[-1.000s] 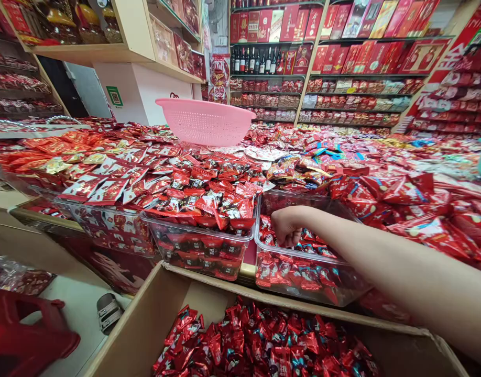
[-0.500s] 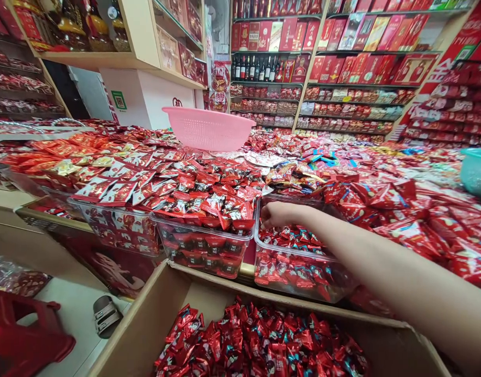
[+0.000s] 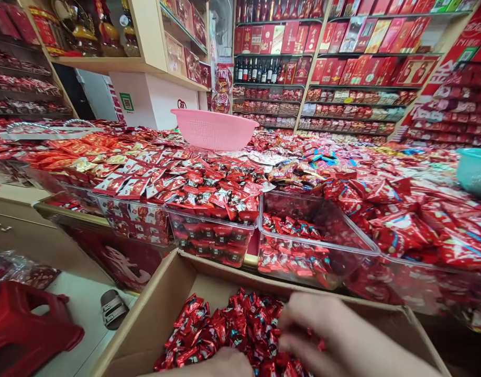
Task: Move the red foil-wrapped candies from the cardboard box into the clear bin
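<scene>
Down at the bottom of the frame, the right hand (image 3: 303,327) is lying blurred on the red wrapped candies (image 3: 240,324), fingers curled into the heap, though whether it is gripping any I cannot tell. The left hand (image 3: 225,364) is just showing at the lower edge, resting on the same pile, its fingers out of view. The candies are filling a cardboard box (image 3: 154,314) standing below the desk (image 3: 248,259). Just above, a clear plastic bin (image 3: 342,230) is sitting only part full, beside a heaped bin (image 3: 209,235). Farther up, a pink basket (image 3: 215,130) is resting on the sweets.
</scene>
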`<action>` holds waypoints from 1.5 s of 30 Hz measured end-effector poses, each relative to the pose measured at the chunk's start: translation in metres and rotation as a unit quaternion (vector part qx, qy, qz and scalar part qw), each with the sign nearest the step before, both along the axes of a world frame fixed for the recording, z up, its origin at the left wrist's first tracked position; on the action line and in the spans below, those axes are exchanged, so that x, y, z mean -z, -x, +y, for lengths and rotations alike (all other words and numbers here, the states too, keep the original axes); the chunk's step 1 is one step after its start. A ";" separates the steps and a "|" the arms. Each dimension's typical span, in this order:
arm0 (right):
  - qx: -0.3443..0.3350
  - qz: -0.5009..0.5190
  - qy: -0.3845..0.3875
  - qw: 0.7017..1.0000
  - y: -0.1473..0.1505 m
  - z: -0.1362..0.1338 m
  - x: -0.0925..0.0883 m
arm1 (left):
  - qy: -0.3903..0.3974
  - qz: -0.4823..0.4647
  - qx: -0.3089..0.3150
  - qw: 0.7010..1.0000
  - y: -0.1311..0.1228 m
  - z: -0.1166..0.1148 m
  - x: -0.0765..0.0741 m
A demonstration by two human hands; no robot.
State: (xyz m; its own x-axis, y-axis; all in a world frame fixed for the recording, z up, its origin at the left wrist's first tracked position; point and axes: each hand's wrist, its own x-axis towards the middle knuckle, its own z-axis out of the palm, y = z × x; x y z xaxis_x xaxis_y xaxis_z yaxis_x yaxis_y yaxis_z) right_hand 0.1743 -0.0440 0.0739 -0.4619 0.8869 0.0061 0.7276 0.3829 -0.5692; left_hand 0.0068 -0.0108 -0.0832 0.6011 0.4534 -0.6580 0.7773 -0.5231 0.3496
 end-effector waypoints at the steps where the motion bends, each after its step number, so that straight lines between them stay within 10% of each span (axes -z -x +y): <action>1: 0.021 0.015 0.039 0.999 -0.001 -0.009 0.024 | 0.008 -0.021 -0.016 1.000 0.000 0.001 -0.006; 6: 0.118 0.277 0.219 0.928 -0.008 -0.022 0.107 | 0.154 -0.318 -0.188 0.916 -0.004 0.006 -0.044; 12: 0.190 0.433 0.282 0.835 -0.005 -0.018 0.109 | 0.331 -0.472 -0.357 0.735 -0.012 -0.002 -0.059; 17: 0.195 0.472 0.284 0.812 0.003 -0.019 0.105 | 0.326 -0.502 -0.365 0.713 -0.009 -0.006 -0.062; 28: 0.185 0.368 0.153 0.898 0.008 -0.019 0.110 | 0.310 -0.499 -0.300 0.752 -0.006 -0.007 -0.051; 33: 0.170 0.232 0.047 0.957 0.013 -0.024 0.087 | 0.347 -0.512 -0.291 0.730 -0.005 -0.008 -0.065; 38: 0.140 0.155 -0.128 0.970 0.001 -0.010 0.009 | 0.356 -0.507 -0.281 0.733 -0.001 -0.008 -0.079; 42: 0.249 0.071 -0.210 0.943 -0.033 0.058 -0.050 | 0.337 -0.463 -0.286 0.768 0.002 -0.009 -0.082; 45: 0.301 -0.104 -0.085 0.944 -0.055 0.126 -0.055 | 0.343 -0.454 -0.269 0.777 0.003 -0.007 -0.077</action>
State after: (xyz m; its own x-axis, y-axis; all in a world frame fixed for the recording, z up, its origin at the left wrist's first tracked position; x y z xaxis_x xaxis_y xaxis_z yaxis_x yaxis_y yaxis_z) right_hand 0.2294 0.0825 0.1288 0.1187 0.9834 0.1376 0.9321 -0.0626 -0.3569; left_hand 0.0040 -0.0180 -0.0062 0.8032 0.5301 -0.2718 0.0896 0.3436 0.9348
